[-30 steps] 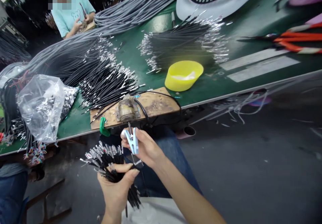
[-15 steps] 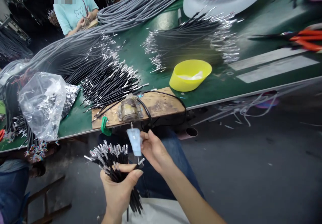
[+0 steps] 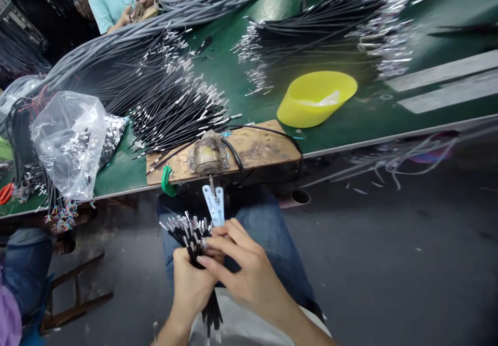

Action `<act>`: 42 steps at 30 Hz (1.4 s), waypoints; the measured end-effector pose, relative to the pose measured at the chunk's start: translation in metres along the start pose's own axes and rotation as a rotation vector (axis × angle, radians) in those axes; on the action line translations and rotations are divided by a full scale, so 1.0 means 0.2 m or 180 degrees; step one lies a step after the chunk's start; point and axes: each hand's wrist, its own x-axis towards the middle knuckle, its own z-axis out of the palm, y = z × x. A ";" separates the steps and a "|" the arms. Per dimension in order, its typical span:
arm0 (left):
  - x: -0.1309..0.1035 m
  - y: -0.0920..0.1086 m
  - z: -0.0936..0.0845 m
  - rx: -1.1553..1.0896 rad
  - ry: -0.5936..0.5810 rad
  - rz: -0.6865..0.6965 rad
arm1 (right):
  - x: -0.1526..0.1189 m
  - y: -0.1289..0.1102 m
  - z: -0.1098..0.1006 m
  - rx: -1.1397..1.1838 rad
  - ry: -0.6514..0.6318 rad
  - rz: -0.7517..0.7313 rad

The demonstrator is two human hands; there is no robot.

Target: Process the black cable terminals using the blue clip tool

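Black cable bundle (image 3: 190,237) is grasped in the left hand (image 3: 194,284), before the worktop's (image 3: 229,71) near edge, silver tips toward the far side. Right hand (image 3: 251,265) has its fingers bent at the bundle's right side, beside the blue clip (image 3: 218,215); whether they pinch a cable cannot be told.

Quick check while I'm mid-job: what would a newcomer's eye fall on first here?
Probably the bright yellow container on the green table, beyond the right part of the wooden board. Next, perhaps, the light-blue clip at the metal shaft below the cylindrical device. Then the bundle of black cables with silvery tips, gripped in the left hand, with the right hand close against it.
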 end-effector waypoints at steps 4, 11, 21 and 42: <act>0.00 -0.02 0.00 0.0023 0.0280 0.0090 | 0.01 0.04 0.00 0.0407 0.0174 0.0358; -0.02 -0.04 -0.01 -0.0175 0.0330 -0.0008 | -0.01 0.05 0.06 0.0913 0.0841 0.0686; -0.02 -0.05 -0.03 -0.0464 -0.0147 -0.0228 | -0.03 0.14 0.05 0.2676 0.0368 0.1641; 0.00 -0.02 -0.02 -0.0337 0.0075 -0.0030 | 0.01 0.10 0.00 0.2141 0.0071 0.1227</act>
